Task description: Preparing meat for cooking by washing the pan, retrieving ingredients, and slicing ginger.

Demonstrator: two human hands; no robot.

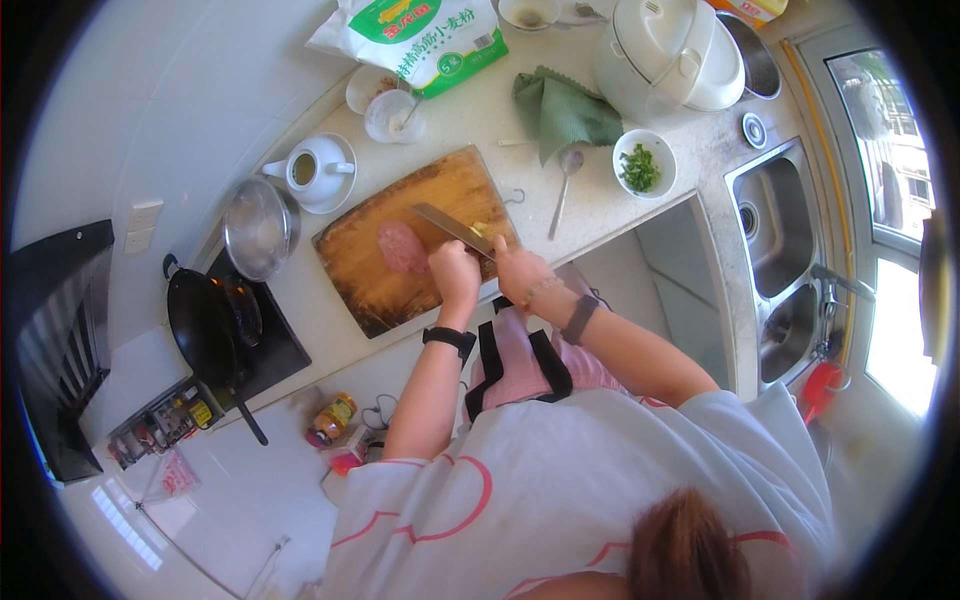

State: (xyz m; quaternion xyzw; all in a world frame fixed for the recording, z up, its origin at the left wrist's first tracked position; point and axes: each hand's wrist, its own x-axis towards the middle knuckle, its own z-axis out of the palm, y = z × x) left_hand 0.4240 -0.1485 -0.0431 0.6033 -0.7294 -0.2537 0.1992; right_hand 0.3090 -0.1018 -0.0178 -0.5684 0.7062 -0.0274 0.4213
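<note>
On the wooden cutting board (360,292) lies a flattened patch of pink minced meat (403,247). My right hand (523,271) grips the handle end of a kitchen cleaver (454,229), whose blade slants up and left over the board. Close by the blade is my left hand (454,271), fingers curled, at the right side of the meat; whether it touches the blade or holds something is hidden. A few pale yellow pieces (478,227) rest beside the blade, near the board's right edge.
A white bowl of chopped greens (640,166), a metal spoon (568,187) and a green cloth (559,112) lie right of the board. Left stand a white teapot (310,171), a glass bowl (257,225) and a black wok (201,326). A flour bag (427,45) and rice cooker (667,60) are behind; a steel sink (772,225) is right.
</note>
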